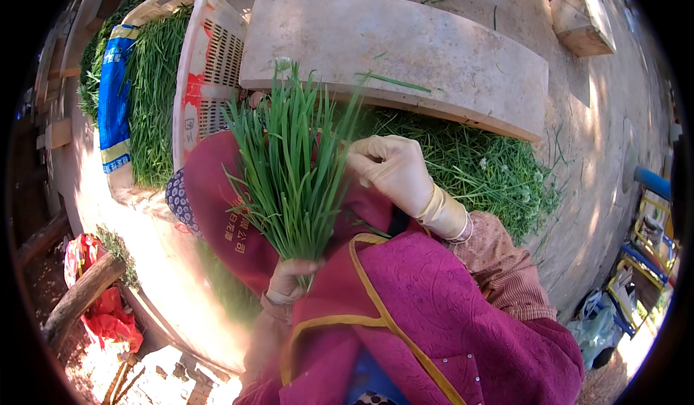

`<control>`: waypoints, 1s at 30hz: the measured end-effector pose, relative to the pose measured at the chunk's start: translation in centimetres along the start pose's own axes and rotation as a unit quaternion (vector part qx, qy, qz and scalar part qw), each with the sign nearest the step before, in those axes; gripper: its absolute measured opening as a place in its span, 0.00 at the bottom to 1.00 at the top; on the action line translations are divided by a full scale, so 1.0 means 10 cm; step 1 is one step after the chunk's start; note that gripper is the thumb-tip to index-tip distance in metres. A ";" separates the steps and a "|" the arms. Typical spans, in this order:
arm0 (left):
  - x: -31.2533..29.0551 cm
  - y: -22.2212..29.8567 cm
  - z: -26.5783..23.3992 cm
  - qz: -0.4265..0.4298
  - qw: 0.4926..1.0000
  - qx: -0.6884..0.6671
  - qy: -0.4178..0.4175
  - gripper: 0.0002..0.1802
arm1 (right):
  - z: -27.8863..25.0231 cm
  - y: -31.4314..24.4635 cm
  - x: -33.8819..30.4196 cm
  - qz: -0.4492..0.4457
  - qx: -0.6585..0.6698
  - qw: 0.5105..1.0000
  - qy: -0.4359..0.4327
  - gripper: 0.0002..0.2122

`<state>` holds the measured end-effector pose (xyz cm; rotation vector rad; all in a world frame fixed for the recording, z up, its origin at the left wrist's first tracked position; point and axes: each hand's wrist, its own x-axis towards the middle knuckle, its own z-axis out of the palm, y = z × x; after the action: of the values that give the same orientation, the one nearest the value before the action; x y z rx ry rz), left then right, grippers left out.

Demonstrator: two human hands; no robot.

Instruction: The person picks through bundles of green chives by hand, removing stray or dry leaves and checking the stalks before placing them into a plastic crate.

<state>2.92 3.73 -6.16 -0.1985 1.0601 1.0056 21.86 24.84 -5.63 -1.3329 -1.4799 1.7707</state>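
Note:
A thick bunch of green chives stands upright over my lap, its leaves fanning out toward the top. My left hand, in a pale glove, is wrapped round the bunch at its lower end. My right hand, in a cream rubber glove, is at the right edge of the leaves with thumb and fingers pinched together. Whatever those fingers hold, if anything, is too small to make out. A maroon apron covers my knees beneath the bunch.
Ahead lies a pale board with a loose leaf on it. Below its near edge spreads a heap of cut greens. At left, a plastic crate holds more chives and a blue wrapper. A wooden block stands far right.

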 end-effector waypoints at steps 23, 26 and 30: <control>0.02 -0.07 -0.13 0.010 0.994 -0.084 -0.063 0.41 | -0.29 -0.03 0.19 -0.277 -0.337 0.900 -0.009 0.27; 0.01 -0.07 -0.15 0.003 0.996 -0.076 -0.043 0.41 | -0.19 0.11 0.22 -0.253 -0.329 0.909 -0.021 0.25; 0.03 -0.08 -0.13 0.017 0.995 -0.080 -0.059 0.41 | -0.09 0.20 0.21 -0.200 -0.226 0.952 -0.042 0.14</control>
<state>2.75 2.65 -7.32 -0.2492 0.8797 1.1194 22.19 26.34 -8.19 -1.0547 -2.1206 1.2883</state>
